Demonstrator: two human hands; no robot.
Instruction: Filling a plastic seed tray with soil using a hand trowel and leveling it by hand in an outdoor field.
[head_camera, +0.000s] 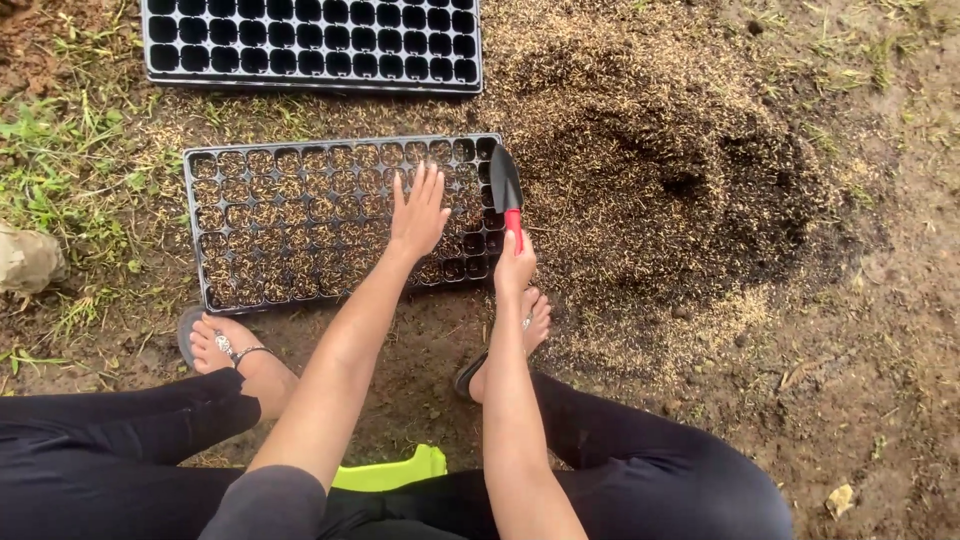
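Observation:
A black seedling tray lies on the ground in front of me, most of its cells filled with a husk and soil mix. My left hand rests flat on the tray's right part, fingers spread. My right hand grips the red handle of a small trowel. Its black blade points up over the tray's right edge, where several cells look dark and unfilled.
A second black tray with empty cells lies farther away. A large heap of dark soil and husk spreads to the right. My sandalled feet stand below the tray. Grass grows on the left; a green stool edge shows beneath me.

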